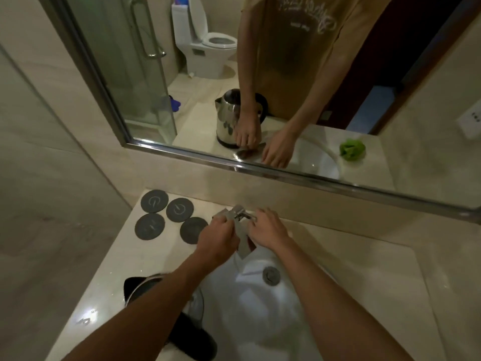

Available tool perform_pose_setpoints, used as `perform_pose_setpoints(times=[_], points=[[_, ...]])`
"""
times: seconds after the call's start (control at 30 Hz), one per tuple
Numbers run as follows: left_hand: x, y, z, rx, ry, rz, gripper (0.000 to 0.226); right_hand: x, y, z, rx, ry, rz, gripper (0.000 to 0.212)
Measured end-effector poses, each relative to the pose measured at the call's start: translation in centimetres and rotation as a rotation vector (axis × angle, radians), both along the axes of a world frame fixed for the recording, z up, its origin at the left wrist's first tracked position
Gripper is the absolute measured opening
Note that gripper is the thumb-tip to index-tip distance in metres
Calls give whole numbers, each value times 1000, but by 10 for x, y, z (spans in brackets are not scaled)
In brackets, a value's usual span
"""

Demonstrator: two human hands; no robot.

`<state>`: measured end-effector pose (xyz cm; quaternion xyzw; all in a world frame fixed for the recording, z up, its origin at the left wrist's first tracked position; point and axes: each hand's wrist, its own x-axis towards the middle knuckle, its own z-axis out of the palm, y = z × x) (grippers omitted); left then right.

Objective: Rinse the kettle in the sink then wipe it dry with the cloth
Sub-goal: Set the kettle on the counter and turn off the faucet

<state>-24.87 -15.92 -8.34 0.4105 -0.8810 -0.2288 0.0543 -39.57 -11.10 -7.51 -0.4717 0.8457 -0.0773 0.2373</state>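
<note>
Being worked by both hands, the tap (240, 217) is only now being turned: the left hand (217, 237) and right hand (269, 230) are curled around its handles. The kettle (156, 293) is standing unrinsed on the table (364, 277) beside the sink (260, 308); the cloth (352, 149) is being shown in the mirror (182, 82), so wiping is being left for later.

Steel kettle (145, 290) upright beside sink (260, 308)

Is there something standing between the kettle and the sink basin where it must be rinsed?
Nothing visible does. The kettle stands on the counter directly beside the sink, under the left forearm. Both hands, left hand and right hand, are at the faucet, above the basin's far edge.
</note>
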Motion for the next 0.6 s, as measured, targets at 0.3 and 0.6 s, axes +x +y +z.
perform_pose_setpoints(times=[0.3, 0.6], points=[[2, 2, -8, -52, 35, 16, 17, 12, 2, -16, -73, -72, -141, 31], [-20, 36, 4, -95, 83, -191, 15, 8, 68, 12, 54, -180, -85, 18]])
